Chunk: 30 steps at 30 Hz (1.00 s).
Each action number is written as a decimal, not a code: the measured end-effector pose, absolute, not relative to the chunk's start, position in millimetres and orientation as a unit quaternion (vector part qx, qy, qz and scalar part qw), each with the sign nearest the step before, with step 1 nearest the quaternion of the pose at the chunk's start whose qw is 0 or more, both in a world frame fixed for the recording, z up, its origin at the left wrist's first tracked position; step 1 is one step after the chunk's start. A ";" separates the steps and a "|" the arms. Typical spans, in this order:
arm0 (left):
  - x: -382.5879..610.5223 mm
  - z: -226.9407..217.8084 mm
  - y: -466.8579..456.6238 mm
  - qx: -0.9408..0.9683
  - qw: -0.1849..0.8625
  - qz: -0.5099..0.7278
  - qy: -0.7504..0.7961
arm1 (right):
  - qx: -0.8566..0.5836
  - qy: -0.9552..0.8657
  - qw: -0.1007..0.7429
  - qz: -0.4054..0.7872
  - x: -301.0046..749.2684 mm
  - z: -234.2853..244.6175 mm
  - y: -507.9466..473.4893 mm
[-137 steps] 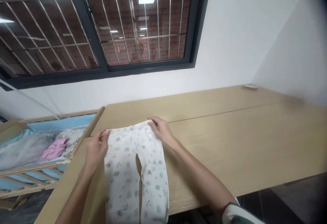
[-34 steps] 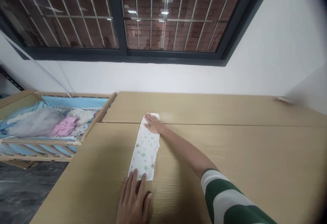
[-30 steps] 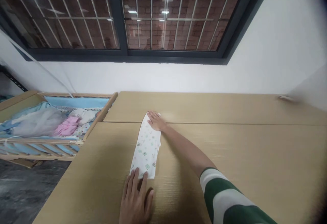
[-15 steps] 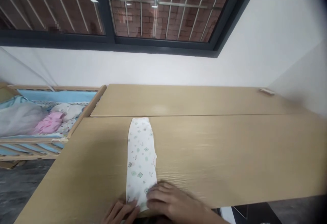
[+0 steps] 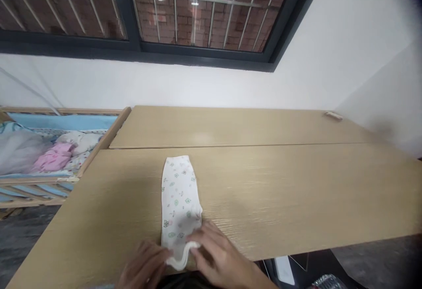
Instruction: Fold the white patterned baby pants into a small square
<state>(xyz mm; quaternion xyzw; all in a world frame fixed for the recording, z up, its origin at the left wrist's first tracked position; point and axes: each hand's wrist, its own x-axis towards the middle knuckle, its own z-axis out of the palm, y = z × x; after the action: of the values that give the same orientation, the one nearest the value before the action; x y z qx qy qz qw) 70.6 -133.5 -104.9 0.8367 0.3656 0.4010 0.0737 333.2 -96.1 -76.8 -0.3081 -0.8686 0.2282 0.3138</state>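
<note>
A pair of white baby pants [image 5: 180,196] with small green and grey prints lies folded lengthwise on the wooden tabletop. The near end is lifted and curls in a wavy edge between my hands. My left hand [image 5: 145,265], somewhat blurred, pinches the left corner of that end. At the right corner, my right hand [image 5: 219,254] grips the fabric between thumb and fingers. The far end rests flat on the board.
The wooden tabletop [image 5: 280,188] runs wide to the right, with a seam toward the back. On the left stands a wooden crib [image 5: 108,137] with a pink cloth [image 5: 54,157] inside. A small pale object [image 5: 333,115] lies by the wall. Below the front edge is a white item [image 5: 284,270].
The near end of the pants has gone from lying flat to being raised and curled between both hands. The pants have slid slightly toward me. The view has shifted a little.
</note>
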 end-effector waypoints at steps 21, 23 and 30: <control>107.5 -111.5 34.0 0.713 -0.025 0.270 0.647 | -0.442 -0.830 0.281 0.193 278.4 -108.1 120.2; 122.3 -115.5 -5.5 0.747 -0.045 0.253 0.613 | -0.374 -0.868 0.257 0.203 275.8 -95.4 94.2; 151.5 -155.7 -83.5 0.768 -0.058 0.174 0.614 | -0.110 -0.951 0.089 0.274 262.3 -100.7 36.5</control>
<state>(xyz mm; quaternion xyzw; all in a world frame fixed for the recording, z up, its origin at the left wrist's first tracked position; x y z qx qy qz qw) 151.5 -83.5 -155.7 0.7676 0.6141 0.1741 -0.0577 262.3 36.5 -100.7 -0.1103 -0.9512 0.2742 0.0890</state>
